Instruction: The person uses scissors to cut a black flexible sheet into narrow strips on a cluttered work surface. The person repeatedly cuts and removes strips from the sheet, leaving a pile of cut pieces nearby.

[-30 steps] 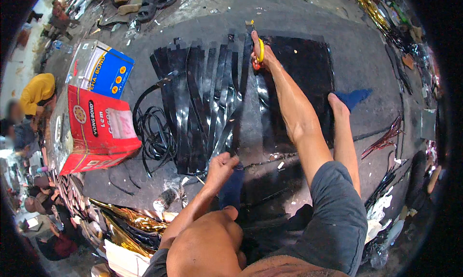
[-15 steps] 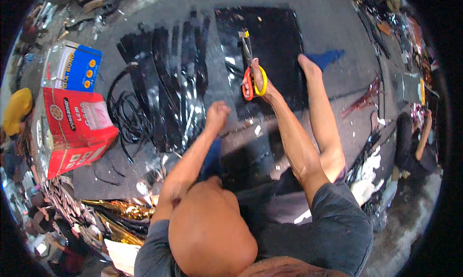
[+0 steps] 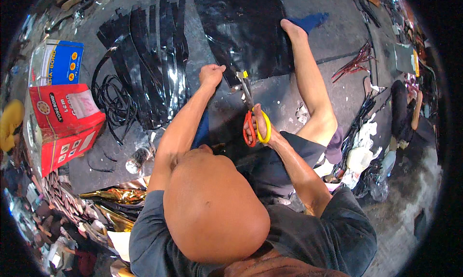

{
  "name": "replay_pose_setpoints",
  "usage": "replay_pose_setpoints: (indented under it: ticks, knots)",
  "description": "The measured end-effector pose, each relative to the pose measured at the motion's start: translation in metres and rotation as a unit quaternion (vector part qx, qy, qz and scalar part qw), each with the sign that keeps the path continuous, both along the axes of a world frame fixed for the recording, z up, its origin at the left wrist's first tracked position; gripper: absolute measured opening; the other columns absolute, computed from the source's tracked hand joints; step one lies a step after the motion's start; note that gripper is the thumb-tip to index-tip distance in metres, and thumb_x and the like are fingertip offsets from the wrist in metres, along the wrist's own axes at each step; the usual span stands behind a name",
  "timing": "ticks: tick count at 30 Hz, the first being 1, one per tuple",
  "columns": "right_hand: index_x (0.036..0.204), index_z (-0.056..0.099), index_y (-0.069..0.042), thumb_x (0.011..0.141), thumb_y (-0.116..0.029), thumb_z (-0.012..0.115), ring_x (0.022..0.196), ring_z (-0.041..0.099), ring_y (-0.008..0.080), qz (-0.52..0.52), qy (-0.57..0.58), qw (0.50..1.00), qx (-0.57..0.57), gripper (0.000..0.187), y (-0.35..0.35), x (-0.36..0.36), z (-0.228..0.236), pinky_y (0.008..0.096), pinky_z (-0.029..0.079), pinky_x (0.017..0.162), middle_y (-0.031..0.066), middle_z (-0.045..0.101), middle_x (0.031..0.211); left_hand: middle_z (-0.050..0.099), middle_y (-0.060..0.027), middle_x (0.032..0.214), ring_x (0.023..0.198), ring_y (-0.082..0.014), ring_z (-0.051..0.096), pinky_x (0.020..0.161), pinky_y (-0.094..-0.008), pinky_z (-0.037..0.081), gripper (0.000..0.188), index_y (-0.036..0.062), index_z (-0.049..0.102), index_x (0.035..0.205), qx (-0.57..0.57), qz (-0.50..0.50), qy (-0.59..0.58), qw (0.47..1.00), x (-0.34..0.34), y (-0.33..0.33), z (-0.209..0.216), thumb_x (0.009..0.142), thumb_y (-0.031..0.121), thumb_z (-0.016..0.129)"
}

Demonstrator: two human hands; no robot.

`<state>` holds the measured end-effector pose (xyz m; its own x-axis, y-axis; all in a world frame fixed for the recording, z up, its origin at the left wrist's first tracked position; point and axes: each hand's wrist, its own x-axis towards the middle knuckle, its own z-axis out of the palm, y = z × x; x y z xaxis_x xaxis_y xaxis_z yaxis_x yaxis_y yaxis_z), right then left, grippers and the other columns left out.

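My right hand (image 3: 258,125) is wrapped round a pair of scissors (image 3: 247,91) with one red and one yellow handle. The blades look closed and point away from me, with yellow and silvery bits at their tips. Those tips lie at the near left corner of a shiny black sheet (image 3: 255,40) on the ground. My left hand (image 3: 211,76) is closed in a pinch, its fingertips at the sheet's left edge. Left of that hand lie several cut black strips (image 3: 154,60), side by side.
A coil of thin black strips (image 3: 118,101) lies beside a red and blue carton (image 3: 62,113) at the left. My bare foot (image 3: 293,27) rests by the sheet's right edge, near a blue cloth (image 3: 311,22). Dark red strips (image 3: 354,64) and scrap piles lie further right.
My left hand has moved up to the sheet's left edge. The scissors have come down toward me, from over the sheet to its near corner. The whole view has shifted.
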<state>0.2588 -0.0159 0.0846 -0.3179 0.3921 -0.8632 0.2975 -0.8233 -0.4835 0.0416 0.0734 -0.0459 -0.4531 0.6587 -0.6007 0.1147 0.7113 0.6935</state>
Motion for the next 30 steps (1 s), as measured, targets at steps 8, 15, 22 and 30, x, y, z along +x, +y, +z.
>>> replay_pose_setpoints:
  ticks: [8, 15, 22, 30]
  knots:
    - [0.077, 0.052, -0.002, 0.073, -0.089, 0.025, 0.045, 0.057, 0.0202, 0.096, 0.007, 0.995, -0.02, 0.091, -0.021, -0.025, 0.002, 0.0312, 0.047, 0.043, 0.0067, 0.05, 0.056, 0.063, -0.0065, 0.067, 0.055, -0.0133, 0.058, 0.047, -0.0268, 0.049, 0.017, 0.0025, 0.067, 0.076, 0.046, 0.045, -0.106, 0.992, -0.046, -0.01, 0.01, 0.081, 0.018, 0.071]
    - [0.08, 0.05, -0.002, 0.074, -0.088, 0.028, 0.047, 0.057, 0.0196, 0.12, 0.047, 0.991, -0.037, 0.089, -0.039, -0.052, -0.021, 0.0292, 0.046, 0.044, 0.0069, 0.05, 0.057, 0.061, -0.0064, 0.065, 0.051, -0.0127, 0.06, 0.044, -0.0254, 0.047, 0.013, 0.0007, 0.064, 0.076, 0.053, -0.004, -0.148, 0.988, -0.058, -0.016, 0.007, 0.081, 0.012, 0.069]
    - [0.078, 0.051, -0.001, 0.075, -0.087, 0.025, 0.047, 0.057, 0.0203, 0.102, 0.021, 0.994, -0.028, 0.09, -0.031, -0.066, -0.041, 0.0312, 0.047, 0.043, 0.0084, 0.051, 0.055, 0.062, -0.007, 0.064, 0.05, -0.0129, 0.058, 0.043, -0.0264, 0.045, 0.015, 0.0005, 0.062, 0.074, 0.028, -0.004, -0.127, 0.992, -0.054, -0.014, 0.018, 0.081, 0.012, 0.068]
    - [0.077, 0.052, -0.002, 0.076, -0.087, 0.024, 0.044, 0.056, 0.0204, 0.046, 0.038, 0.998, 0.009, 0.089, -0.031, -0.066, -0.044, 0.03, 0.046, 0.041, 0.0072, 0.05, 0.054, 0.066, -0.011, 0.071, 0.053, -0.0156, 0.062, 0.043, -0.0253, 0.046, 0.008, 0.0007, 0.062, 0.082, 0.022, 0.007, -0.143, 0.989, -0.052, -0.013, 0.008, 0.085, 0.008, 0.06]
